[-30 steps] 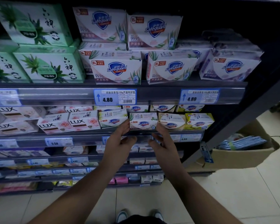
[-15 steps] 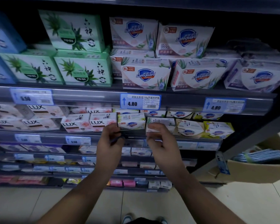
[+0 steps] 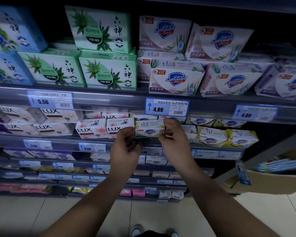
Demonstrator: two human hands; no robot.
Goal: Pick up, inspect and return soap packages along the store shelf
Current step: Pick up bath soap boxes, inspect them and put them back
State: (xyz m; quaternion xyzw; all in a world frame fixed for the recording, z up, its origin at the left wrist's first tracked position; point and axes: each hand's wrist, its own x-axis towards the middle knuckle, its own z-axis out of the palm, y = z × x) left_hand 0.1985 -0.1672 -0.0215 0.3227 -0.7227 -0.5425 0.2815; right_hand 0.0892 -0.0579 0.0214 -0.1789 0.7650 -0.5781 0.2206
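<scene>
Second shelf rail (image 3: 67, 142), L to R: white cardboard LUX boxes w/ pink roses (image 3: 91, 129), then the person's left hand (image 3: 126, 147). Its fingers are curled, tips just at the left end of the white-and-green cardboard Safeguard soap box (image 3: 148, 131). Whether they grip it or only touch it can't be told, too blurred.

The soap box sits in the front row of that shelf, under the blue 4.80 price tag (image 3: 167, 107). Its long axis runs left-right along the shelf edge, face toward the camera.

The right hand (image 3: 173, 137) is at the opposite end, thumb and fingers pinching the box's right end. Past it are more pale yellow-green Safeguard boxes (image 3: 210, 135).

So the box lies btwn the two hands, a bit above and beyond the palms. Both are about equally near, the right w/ the surer hold. Judged: a straight pull toward the body should free it, as neighbours sit close on both sides.

Vs 1 s ago: fingers were straight and spread, reaching up; now they're curled and closed in on the box ends.
</scene>
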